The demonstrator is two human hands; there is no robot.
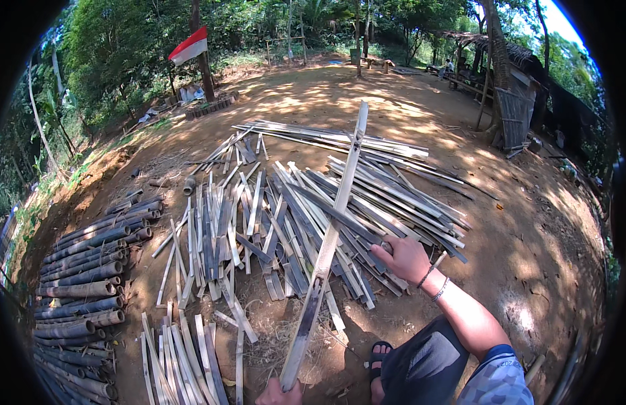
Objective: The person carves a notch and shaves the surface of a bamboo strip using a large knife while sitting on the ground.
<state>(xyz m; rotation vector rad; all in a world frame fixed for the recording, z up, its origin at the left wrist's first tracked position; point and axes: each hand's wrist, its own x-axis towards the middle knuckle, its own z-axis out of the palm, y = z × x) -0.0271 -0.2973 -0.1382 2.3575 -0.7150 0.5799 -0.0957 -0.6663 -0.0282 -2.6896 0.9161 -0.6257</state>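
Note:
A long split bamboo strip (328, 246) slants upward from the lower edge, across the pile in front of me. Its pale inner face shows dark stains. My left hand (279, 393), partly cut off by the lower edge, is closed around the strip's near end. To the right of the strip, my right hand (402, 258) is closed, with a small brownish rounded end showing by the thumb. The rest of what it holds is hidden. Beneath and beyond both hands lie many loose split bamboo strips (222, 216), pale and dark grey.
Dark whole bamboo poles (83, 290) are stacked at the left. More strips (181, 358) lie at the lower left. My sandalled foot (379, 354) is on the dirt ground (522, 250). Farther off stand a red-and-white flag (189, 47), trees and a roofed hut (519, 111).

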